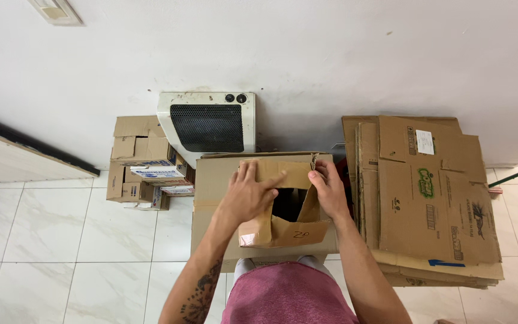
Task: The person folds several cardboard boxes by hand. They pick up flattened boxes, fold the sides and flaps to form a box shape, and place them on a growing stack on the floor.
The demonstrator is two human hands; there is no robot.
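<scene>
A brown cardboard box [211, 198] stands on the floor in front of me, its top flaps partly folded in around a dark gap. My left hand [248, 193] lies flat on the left flap with the fingers spread, pressing it down. My right hand [329, 189] grips the upper edge of the right flap [310, 207]. A near flap [283, 234] with handwriting on it stands up toward me. My knees in pink shorts [286, 297] are just below the box.
A stack of flattened cardboard boxes [427, 198] leans against the white wall on the right. A white heater with a black grille [207, 127] stands behind the box. Small cartons [142, 165] are piled at the left. The floor is white tile [61, 240].
</scene>
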